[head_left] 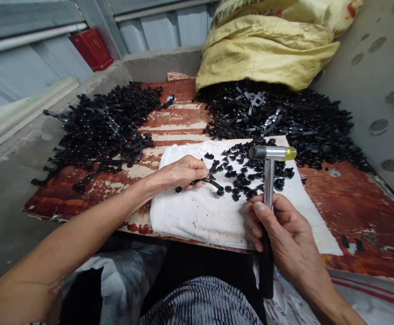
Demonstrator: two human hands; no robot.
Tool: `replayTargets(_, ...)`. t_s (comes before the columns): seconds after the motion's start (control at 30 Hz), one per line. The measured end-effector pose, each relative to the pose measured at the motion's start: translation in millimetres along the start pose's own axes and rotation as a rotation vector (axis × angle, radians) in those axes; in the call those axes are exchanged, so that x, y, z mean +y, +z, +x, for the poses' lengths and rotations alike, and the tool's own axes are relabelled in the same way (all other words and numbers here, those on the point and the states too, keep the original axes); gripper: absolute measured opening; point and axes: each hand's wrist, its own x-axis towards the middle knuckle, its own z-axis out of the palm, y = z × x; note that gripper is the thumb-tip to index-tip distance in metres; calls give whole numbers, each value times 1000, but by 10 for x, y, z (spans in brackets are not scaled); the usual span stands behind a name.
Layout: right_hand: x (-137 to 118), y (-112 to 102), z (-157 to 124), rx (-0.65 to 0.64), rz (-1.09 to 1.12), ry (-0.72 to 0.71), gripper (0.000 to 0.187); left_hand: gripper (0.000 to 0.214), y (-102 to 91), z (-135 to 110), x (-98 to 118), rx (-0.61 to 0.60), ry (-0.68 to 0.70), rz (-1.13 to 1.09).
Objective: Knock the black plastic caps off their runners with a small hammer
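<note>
My left hand (186,172) is closed around a black jointed linkage (213,182), whose thin arms with round ends stick out past my fingers over a white cloth (197,219). In my right hand (281,221) is a small hammer (268,174), held upright by its dark grip just below the metal shaft. Its head has a dark face on the left and a yellow, see-through face on the right. Loose black round-headed pieces (239,180) lie scattered on the cloth between and beyond my hands.
Black linkages are heaped on the left (105,122) of the worn red board (173,117). Another heap of black parts (294,115) spreads at the right, below a yellow woven sack (264,54). A spotted panel (379,81) stands along the right side; a red box (91,48) sits back left.
</note>
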Motion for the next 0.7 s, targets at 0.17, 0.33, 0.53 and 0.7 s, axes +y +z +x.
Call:
replayTargets(0.17,-8,0,3,0,-21,-5,30,24,5,4,0,6,-3,18)
replayTargets(0.33,-8,5,-13,-14,-44,-8,31,26,-23,-4,20,-18,10,57)
replayTargets(0.53,-84,-88,84,-95,-366,-128,31,32,-33,3,89,-39,1,71)
replayTargets(0.7,-224,-138,276,-123,-806,-616,42,33,-52,35,49,-53,32,55)
